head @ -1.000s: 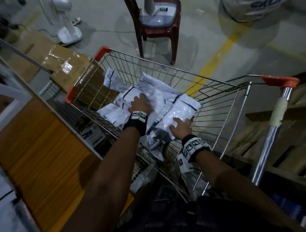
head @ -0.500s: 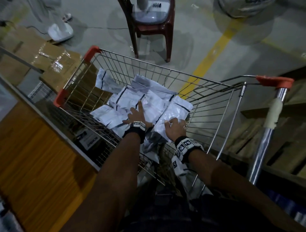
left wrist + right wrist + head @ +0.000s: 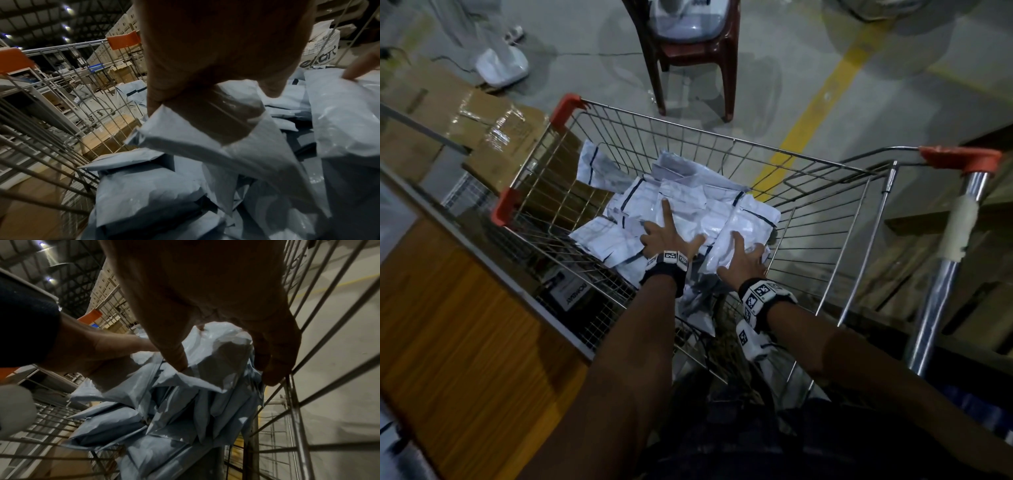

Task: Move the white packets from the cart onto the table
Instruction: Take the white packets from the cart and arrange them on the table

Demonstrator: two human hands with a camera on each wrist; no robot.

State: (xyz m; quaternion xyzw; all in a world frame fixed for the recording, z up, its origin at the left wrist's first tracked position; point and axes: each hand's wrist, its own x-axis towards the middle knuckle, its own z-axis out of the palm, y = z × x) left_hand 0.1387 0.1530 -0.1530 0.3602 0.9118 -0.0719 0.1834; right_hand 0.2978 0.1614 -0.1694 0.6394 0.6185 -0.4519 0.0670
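A wire cart [image 3: 722,138] with orange corner caps holds a heap of white packets [image 3: 688,202] with dark stripes. Both my hands are down inside it. My left hand [image 3: 667,236] lies on the near left of the heap, index finger stretched forward, and grips the edge of a white packet [image 3: 205,129] against its palm. My right hand [image 3: 743,260] holds another white packet [image 3: 218,356] near the cart's right wall, thumb on top and fingers curled round its far side. The wooden table [image 3: 465,342] lies to the left of the cart.
Taped cardboard boxes [image 3: 482,130] sit on the floor beyond the table. A dark red chair [image 3: 688,51] stands behind the cart, with a white fan base [image 3: 501,66] to its left. The cart handle [image 3: 959,157] is at the right. A yellow line [image 3: 825,99] crosses the floor.
Both hands have drawn back toward the near side of the heap. The left hand's fingers have spread, and the right hand has closed round the packet at the right.
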